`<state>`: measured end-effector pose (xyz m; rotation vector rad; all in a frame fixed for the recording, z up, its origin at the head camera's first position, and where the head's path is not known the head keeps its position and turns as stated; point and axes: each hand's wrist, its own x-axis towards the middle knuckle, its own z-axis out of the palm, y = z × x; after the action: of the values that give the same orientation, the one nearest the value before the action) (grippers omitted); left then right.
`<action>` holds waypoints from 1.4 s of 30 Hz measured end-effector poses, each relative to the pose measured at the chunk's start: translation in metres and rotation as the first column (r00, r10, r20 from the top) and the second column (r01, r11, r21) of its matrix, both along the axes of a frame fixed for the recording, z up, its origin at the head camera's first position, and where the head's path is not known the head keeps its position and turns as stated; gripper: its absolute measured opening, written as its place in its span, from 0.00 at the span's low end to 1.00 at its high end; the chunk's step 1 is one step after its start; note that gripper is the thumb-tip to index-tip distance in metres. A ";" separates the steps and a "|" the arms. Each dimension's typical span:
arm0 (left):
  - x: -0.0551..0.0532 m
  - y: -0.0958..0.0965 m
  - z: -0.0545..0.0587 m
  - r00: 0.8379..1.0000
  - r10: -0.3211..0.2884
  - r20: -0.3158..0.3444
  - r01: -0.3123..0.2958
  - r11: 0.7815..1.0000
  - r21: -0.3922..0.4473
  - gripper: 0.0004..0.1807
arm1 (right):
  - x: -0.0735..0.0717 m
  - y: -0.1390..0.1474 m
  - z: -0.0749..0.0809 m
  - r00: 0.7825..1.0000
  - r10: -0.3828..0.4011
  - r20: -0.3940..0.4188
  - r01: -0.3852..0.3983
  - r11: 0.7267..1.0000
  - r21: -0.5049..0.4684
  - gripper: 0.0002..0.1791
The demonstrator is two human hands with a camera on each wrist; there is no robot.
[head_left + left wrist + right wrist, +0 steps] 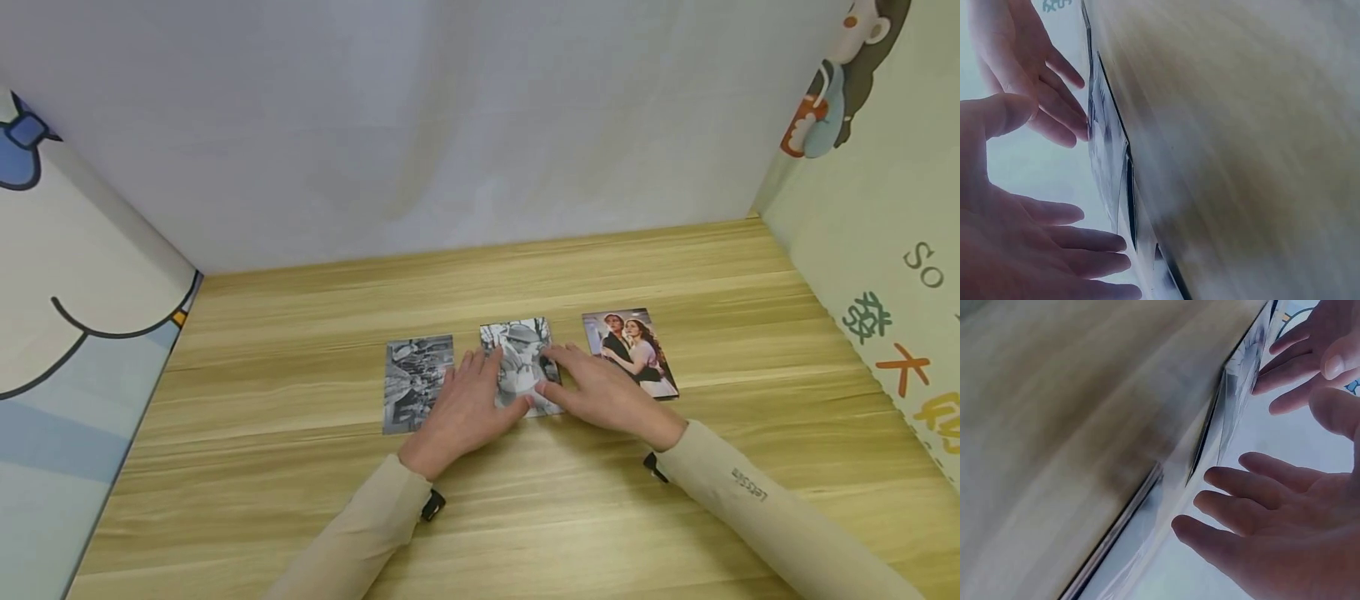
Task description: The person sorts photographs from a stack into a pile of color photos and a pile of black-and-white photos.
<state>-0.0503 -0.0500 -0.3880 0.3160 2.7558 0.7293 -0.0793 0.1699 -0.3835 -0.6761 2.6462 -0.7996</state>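
A black-and-white picture card (519,367) lies on the wooden table between both hands. My left hand (468,408) is at its left side, fingers extended and spread, fingertips on or just above the card's left edge. From the right, my right hand (603,392) reaches over the same card with loosely bent fingers, gripping nothing visible. In the left wrist view the middle card (1107,140) appears slightly raised along one edge. Another grey picture card (408,375) sits left, partly covered by my left hand. A colour picture card (637,346) of a couple lies right.
The wood-grain table (300,483) meets a pale back wall (450,125). A cartoon-printed panel (90,275) stands along the left side. On the right is another printed panel (847,242) with lettering and a figure.
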 end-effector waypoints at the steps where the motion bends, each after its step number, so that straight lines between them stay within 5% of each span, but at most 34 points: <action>1: 0.000 0.000 0.000 1.000 0.003 -0.005 -0.003 1.000 0.006 0.50 | 0.000 0.000 0.000 1.000 -0.003 -0.006 0.003 1.000 -0.005 0.35; 10: 0.001 -0.003 0.001 0.993 0.096 -0.069 -0.084 0.983 0.161 0.43 | 0.002 0.001 0.004 0.999 -0.044 -0.022 0.042 0.996 -0.075 0.36; 20: 0.000 -0.005 0.002 0.976 0.197 -0.091 -0.153 0.921 0.357 0.42 | 0.002 0.007 0.006 0.993 -0.113 0.020 0.114 0.963 -0.246 0.34; 25: 0.001 -0.006 0.002 0.966 0.232 -0.117 -0.156 0.876 0.456 0.40 | 0.003 0.007 0.008 0.990 -0.139 0.022 0.139 0.941 -0.309 0.31; 42: 0.007 -0.011 0.005 0.924 0.306 -0.231 -0.113 0.792 0.599 0.37 | 0.006 0.002 0.015 0.968 -0.250 -0.029 0.218 0.890 -0.400 0.26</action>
<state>-0.0433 -0.0609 -0.3831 0.2543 2.8152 1.7309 -0.0735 0.1719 -0.3685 -0.4887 2.6941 -1.4315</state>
